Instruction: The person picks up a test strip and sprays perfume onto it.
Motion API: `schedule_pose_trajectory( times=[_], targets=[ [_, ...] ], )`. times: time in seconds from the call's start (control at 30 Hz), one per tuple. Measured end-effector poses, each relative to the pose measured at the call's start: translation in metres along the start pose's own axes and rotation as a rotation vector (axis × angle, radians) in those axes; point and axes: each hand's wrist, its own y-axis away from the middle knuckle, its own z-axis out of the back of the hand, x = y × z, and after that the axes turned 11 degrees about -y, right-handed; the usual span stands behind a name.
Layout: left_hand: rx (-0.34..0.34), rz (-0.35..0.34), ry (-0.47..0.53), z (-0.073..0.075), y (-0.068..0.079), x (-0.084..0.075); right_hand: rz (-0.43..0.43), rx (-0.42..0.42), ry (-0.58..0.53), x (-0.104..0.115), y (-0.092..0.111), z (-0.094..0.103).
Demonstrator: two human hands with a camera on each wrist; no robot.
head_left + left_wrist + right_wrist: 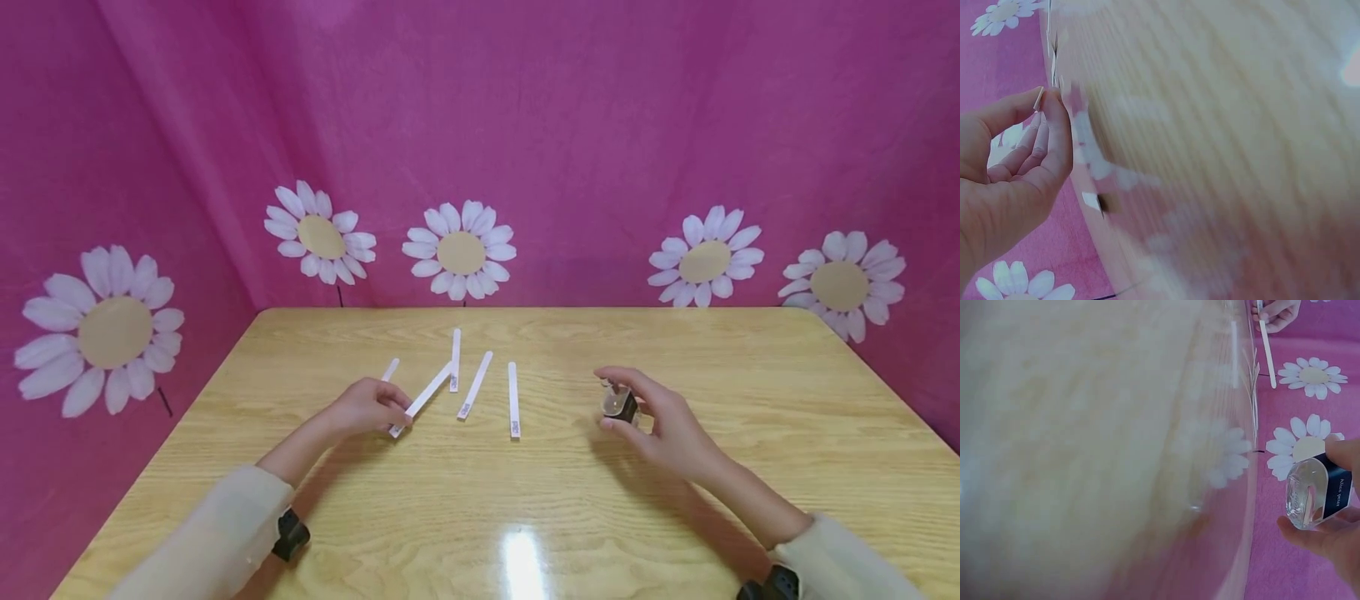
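My left hand (369,407) pinches a white paper test strip (431,390) near its printed end, between thumb and fingertip. The strip slants up to the right, and in the right wrist view it shows raised off the table. Several more white strips (476,386) lie about it, most with small dark print at the near end; one short piece (391,369) shows partly hidden behind the left hand. Off to the right, my right hand (667,423) holds a small clear glass perfume bottle (1304,492) with a black label, gripped between thumb and fingers above the table.
The wood-grain table (555,492) is glossy, with a bright light reflection near its front. A magenta curtain (570,125) with large white daisies hangs behind and along both sides. Dark wrist devices (291,533) sit at both sleeves.
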Motion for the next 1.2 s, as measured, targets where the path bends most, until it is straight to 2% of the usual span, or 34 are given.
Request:
schedule_pose_trajectory(
  times=[0.3,0.6,0.9,1.2],
  targets=[
    [-0.007,-0.02,0.012,-0.009,-0.002,-0.01,-0.024,0.04,-0.002,-0.004,-0.012,-0.009],
    [0.005,-0.049,0.042,-0.019,-0.003,-0.027,-0.005,0.021,0.06,0.0,-0.023,-0.021],
    [0.029,-0.159,0.022,-0.031,0.007,-0.05,-0.004,0.009,0.048,0.006,-0.031,-0.029],
    [0.049,-0.206,0.014,-0.036,0.008,-0.061,-0.039,-0.01,0.051,0.014,-0.035,-0.032]
  ],
)
